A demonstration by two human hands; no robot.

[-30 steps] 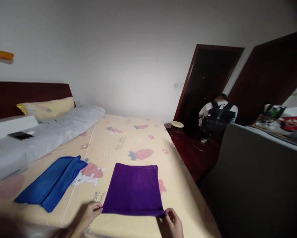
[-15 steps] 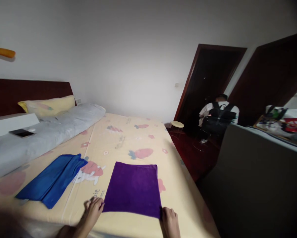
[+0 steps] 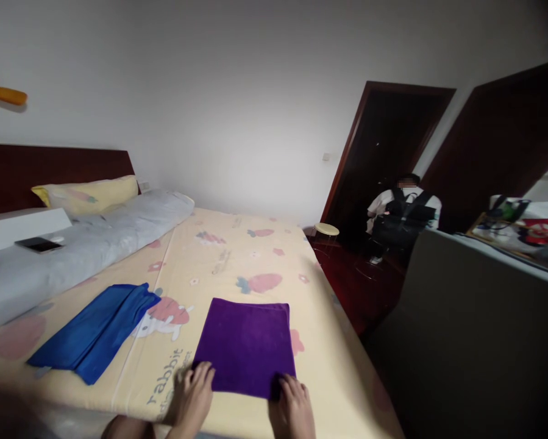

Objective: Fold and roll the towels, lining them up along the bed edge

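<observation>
A purple cloth (image 3: 246,341) lies as a flat, roughly square piece on the bed, with layered edges at its far right corner. At its near left corner my left hand (image 3: 198,393) is closed, fingers curled over the cloth. My right hand (image 3: 294,402) grips the near right corner, its fingers bent on the fabric and the thumb side in shadow. Both hands cover those corners. To the left rests a folded blue cloth (image 3: 95,332), apart from my hands, with a small pale tag at its near edge.
The bed (image 3: 228,244) has a cream sheet with carrot and rabbit prints. Along its left lie a grey rolled quilt (image 3: 118,222), a phone (image 3: 38,245) and a yellow pillow (image 3: 91,195). A stool (image 3: 327,229), a seated person (image 3: 406,207) and a dark panel (image 3: 466,317) are right.
Both hands have moved inward along the near side of the purple cloth, closer to each other, and now cover more of its corners. The blue cloth lies as before.
</observation>
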